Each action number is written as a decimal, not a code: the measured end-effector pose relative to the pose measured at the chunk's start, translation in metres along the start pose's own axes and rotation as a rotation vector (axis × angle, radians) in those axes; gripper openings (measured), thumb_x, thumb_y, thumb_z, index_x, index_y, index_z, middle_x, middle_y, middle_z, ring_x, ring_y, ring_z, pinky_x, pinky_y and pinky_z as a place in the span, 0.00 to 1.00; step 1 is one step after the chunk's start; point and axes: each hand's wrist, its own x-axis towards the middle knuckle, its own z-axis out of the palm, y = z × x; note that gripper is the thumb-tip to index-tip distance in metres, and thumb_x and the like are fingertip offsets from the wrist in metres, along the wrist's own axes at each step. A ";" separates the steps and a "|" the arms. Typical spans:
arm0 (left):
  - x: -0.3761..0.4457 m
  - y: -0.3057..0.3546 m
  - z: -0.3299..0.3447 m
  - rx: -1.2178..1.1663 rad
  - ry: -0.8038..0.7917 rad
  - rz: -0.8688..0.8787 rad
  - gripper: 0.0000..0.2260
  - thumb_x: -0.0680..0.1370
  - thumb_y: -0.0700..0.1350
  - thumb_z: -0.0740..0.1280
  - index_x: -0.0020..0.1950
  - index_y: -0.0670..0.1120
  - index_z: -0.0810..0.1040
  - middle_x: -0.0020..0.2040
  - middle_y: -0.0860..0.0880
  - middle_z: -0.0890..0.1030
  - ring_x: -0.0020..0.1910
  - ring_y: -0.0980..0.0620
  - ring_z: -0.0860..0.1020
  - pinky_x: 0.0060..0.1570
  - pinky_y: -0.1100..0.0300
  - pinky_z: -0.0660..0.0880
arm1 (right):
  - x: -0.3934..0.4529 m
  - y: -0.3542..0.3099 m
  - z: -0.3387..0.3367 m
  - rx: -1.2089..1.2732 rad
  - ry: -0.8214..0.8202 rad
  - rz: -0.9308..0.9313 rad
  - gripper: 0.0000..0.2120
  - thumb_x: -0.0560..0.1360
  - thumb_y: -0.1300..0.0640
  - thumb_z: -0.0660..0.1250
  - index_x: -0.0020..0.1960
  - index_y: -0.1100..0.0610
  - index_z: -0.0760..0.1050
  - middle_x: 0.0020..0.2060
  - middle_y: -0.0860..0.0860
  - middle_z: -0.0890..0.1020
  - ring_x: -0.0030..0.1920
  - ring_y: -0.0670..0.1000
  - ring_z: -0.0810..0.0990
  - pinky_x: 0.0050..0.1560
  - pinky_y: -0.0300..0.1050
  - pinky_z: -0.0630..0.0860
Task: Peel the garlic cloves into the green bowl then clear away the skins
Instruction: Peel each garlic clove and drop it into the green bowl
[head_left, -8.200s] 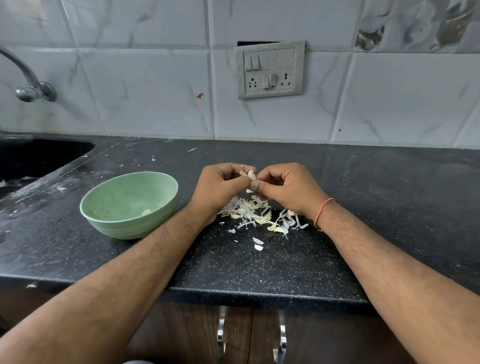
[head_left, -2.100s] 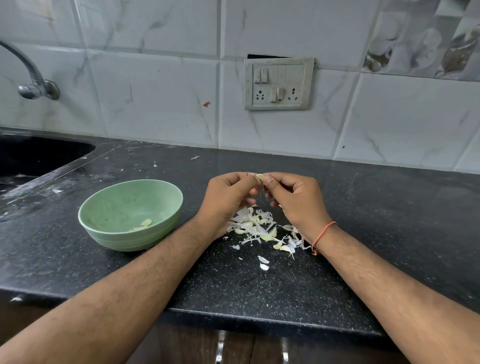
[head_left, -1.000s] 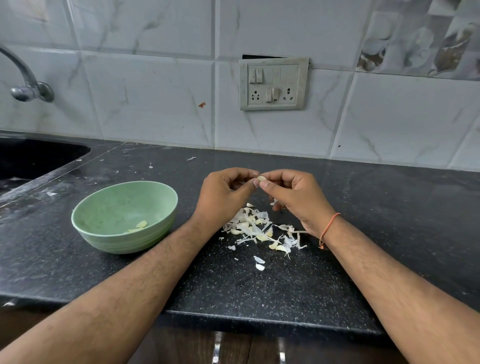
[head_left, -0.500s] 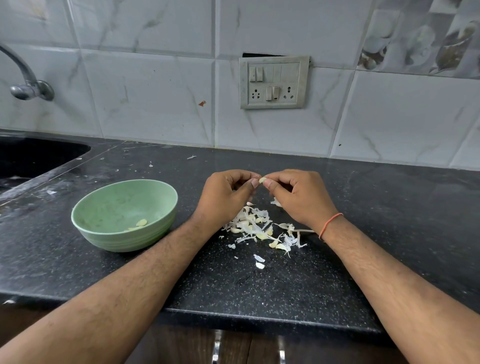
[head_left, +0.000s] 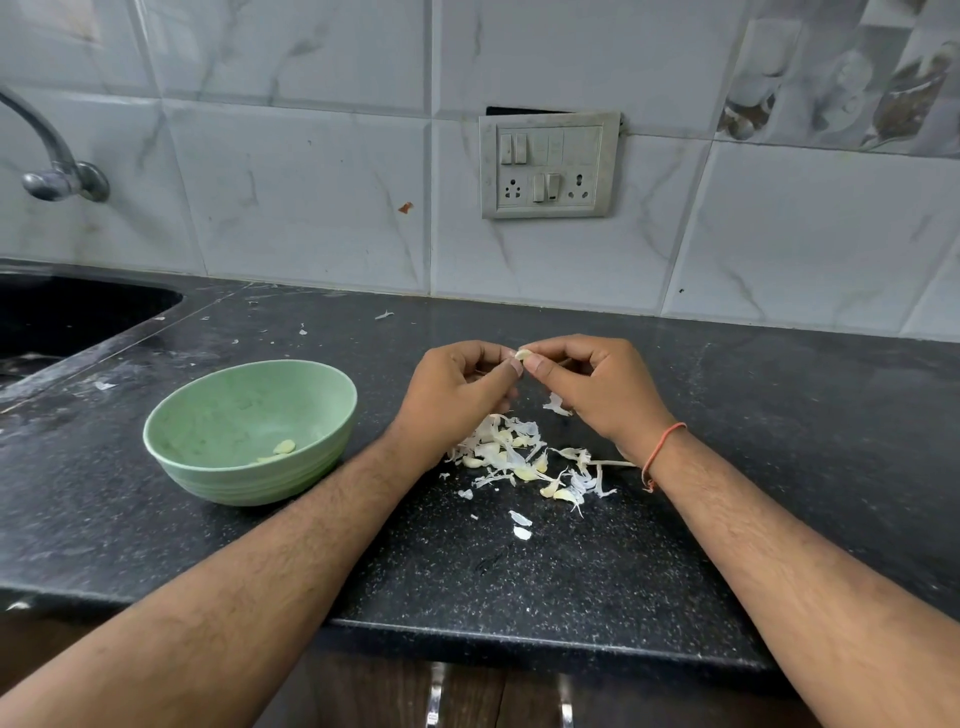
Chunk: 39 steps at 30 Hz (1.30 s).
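Garlic clove (head_left: 523, 355) was pinched betw. both your hands, left hand (head_left: 457, 395) & right hand (head_left: 597, 389), above the skins (head_left: 519, 457) on the desk (head_left: 779, 467). Green bowl (head_left: 249, 488) held approx. two peeled cloves (head_left: 283, 447); more unpeeled likely left in the pile, skins not cleared yet.

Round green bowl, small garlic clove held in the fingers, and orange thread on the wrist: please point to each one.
Round green bowl (head_left: 332, 395): head view, on its right rim.
Small garlic clove (head_left: 522, 355): head view, on its exposed top between the fingertips.
Orange thread (head_left: 661, 448): head view, on the loop across the right wrist.
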 end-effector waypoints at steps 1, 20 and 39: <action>0.000 0.000 0.000 -0.033 -0.006 -0.019 0.04 0.81 0.43 0.73 0.54 0.44 0.87 0.42 0.43 0.88 0.40 0.50 0.85 0.47 0.53 0.84 | 0.000 0.000 0.000 0.012 -0.003 0.006 0.06 0.78 0.55 0.77 0.55 0.52 0.89 0.36 0.36 0.85 0.34 0.38 0.80 0.38 0.30 0.73; 0.000 0.003 0.002 -0.353 0.016 -0.232 0.04 0.78 0.36 0.74 0.47 0.38 0.88 0.40 0.40 0.83 0.34 0.53 0.78 0.40 0.62 0.79 | -0.007 -0.003 0.013 0.296 -0.006 0.121 0.07 0.79 0.60 0.76 0.56 0.53 0.87 0.42 0.53 0.89 0.41 0.48 0.84 0.36 0.39 0.77; 0.003 0.006 0.004 -0.390 0.017 -0.245 0.07 0.79 0.40 0.76 0.53 0.38 0.87 0.42 0.45 0.83 0.38 0.55 0.80 0.38 0.63 0.79 | -0.003 -0.007 0.008 0.334 0.007 0.206 0.06 0.77 0.56 0.78 0.54 0.51 0.87 0.48 0.55 0.89 0.45 0.50 0.85 0.42 0.48 0.79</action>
